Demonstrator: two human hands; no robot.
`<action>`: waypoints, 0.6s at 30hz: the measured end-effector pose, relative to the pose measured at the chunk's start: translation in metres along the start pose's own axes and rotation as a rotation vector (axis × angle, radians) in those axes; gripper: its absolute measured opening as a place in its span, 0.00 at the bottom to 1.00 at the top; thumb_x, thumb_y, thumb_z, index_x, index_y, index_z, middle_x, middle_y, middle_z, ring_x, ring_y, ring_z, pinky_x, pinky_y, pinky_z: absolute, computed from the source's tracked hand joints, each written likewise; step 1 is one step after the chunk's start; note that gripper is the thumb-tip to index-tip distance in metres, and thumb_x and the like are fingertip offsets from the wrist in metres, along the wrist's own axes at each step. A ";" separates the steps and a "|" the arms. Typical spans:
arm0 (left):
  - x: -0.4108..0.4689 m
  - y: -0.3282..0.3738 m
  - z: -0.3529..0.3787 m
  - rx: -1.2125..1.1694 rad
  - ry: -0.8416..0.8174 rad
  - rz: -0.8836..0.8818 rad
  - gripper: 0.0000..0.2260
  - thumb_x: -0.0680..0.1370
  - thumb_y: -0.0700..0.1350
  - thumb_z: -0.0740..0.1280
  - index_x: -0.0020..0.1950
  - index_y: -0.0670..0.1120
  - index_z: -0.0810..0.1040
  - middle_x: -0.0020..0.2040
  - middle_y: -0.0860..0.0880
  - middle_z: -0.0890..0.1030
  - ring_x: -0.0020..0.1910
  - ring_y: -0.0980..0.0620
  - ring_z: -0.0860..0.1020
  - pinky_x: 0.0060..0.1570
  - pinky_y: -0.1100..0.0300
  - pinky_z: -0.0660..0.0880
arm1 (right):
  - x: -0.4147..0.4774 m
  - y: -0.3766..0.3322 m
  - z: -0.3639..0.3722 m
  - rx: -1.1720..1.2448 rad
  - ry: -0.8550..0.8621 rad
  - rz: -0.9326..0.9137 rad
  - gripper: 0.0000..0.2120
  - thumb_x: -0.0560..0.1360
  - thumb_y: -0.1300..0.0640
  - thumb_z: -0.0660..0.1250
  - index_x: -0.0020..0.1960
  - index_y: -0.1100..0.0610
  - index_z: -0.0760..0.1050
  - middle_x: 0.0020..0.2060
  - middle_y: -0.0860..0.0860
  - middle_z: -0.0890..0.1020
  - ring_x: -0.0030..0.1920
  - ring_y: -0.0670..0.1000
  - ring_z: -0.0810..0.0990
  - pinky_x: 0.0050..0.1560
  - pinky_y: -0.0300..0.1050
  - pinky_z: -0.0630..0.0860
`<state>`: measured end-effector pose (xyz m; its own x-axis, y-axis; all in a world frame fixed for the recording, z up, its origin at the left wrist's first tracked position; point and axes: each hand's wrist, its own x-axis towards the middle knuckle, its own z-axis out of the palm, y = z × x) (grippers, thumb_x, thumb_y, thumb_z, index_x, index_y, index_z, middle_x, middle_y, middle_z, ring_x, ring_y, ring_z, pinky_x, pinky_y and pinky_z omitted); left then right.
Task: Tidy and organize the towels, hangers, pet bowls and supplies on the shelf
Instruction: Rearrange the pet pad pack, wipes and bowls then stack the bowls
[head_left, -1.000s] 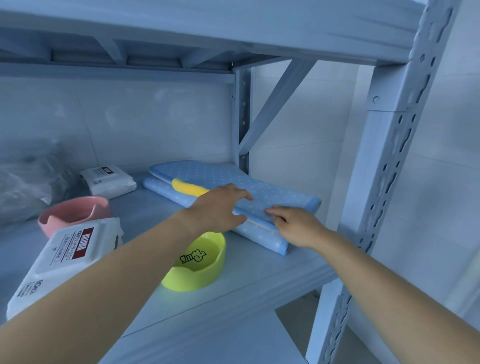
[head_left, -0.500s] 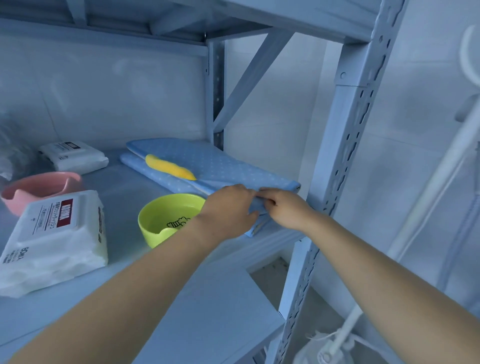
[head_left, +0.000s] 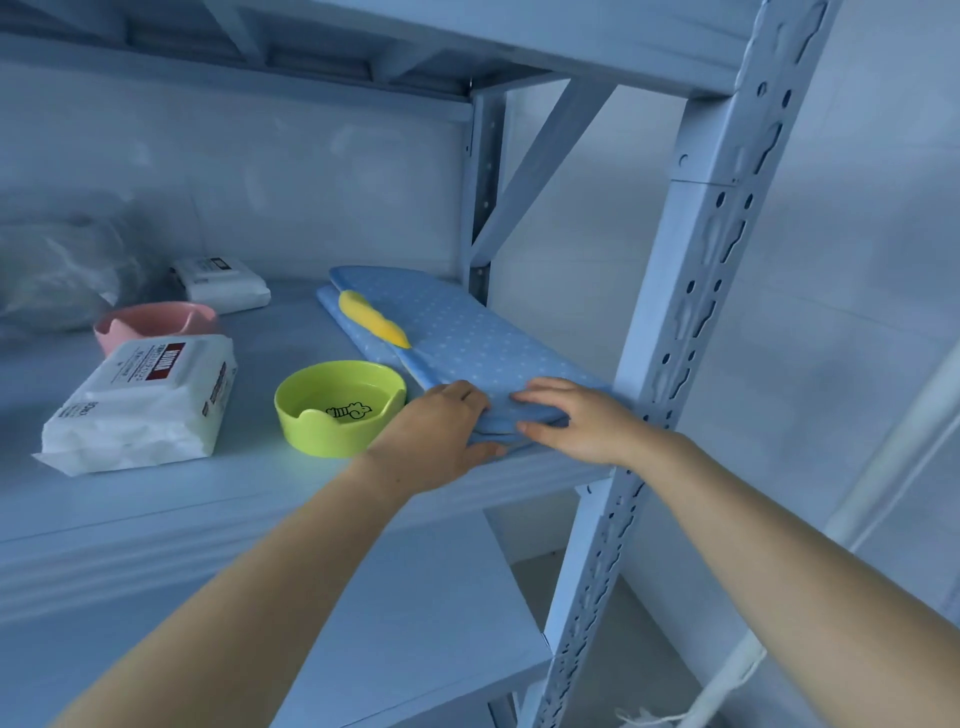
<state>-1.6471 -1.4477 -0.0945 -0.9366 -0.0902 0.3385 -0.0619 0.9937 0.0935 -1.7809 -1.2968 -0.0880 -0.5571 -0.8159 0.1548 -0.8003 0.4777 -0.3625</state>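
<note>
A folded blue towel with white dots (head_left: 457, 332) lies along the right side of the shelf board (head_left: 156, 499), with a yellow patch (head_left: 371, 325) on its top. My left hand (head_left: 436, 436) and my right hand (head_left: 576, 421) both grip the towel's near end at the shelf's front edge, thumbs on top and fingers wrapped around the folded layers. A lime green pet bowl (head_left: 337, 408) stands just left of my left hand. A pink pet bowl (head_left: 153, 325) sits further back left.
A large white pack of wipes (head_left: 143, 402) lies front left, a smaller pack (head_left: 223, 283) at the back. A clear plastic bag (head_left: 57, 270) fills the back left corner. The perforated metal upright (head_left: 691, 291) stands right beside my right hand. A lower shelf (head_left: 415, 623) shows below.
Both hands slid from the towel's top to its near end and closed on it. The view shifted, and the towel's near end now sits at the shelf's front edge.
</note>
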 end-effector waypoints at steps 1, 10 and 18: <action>0.001 0.002 -0.004 0.036 -0.017 -0.022 0.20 0.77 0.57 0.62 0.63 0.46 0.69 0.61 0.49 0.72 0.61 0.50 0.71 0.52 0.63 0.64 | 0.000 0.003 0.000 0.012 -0.030 -0.009 0.23 0.74 0.43 0.65 0.69 0.43 0.67 0.72 0.42 0.63 0.71 0.42 0.61 0.66 0.33 0.56; -0.012 0.003 -0.017 0.197 -0.076 -0.236 0.12 0.80 0.45 0.59 0.62 0.45 0.67 0.62 0.50 0.71 0.59 0.48 0.72 0.51 0.54 0.71 | 0.011 -0.010 0.019 -0.028 0.106 -0.201 0.23 0.76 0.47 0.64 0.70 0.47 0.67 0.72 0.48 0.64 0.72 0.49 0.61 0.70 0.41 0.56; -0.023 0.012 -0.013 0.129 0.035 -0.234 0.22 0.79 0.52 0.60 0.72 0.50 0.61 0.73 0.53 0.60 0.70 0.50 0.62 0.63 0.57 0.64 | 0.010 0.005 0.005 0.093 0.234 -0.243 0.23 0.74 0.47 0.67 0.67 0.50 0.71 0.67 0.47 0.69 0.67 0.46 0.67 0.66 0.39 0.63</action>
<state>-1.6219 -1.4350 -0.0885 -0.8791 -0.3187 0.3544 -0.3209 0.9456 0.0542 -1.7895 -1.3043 -0.0926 -0.3975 -0.8002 0.4490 -0.8980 0.2386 -0.3698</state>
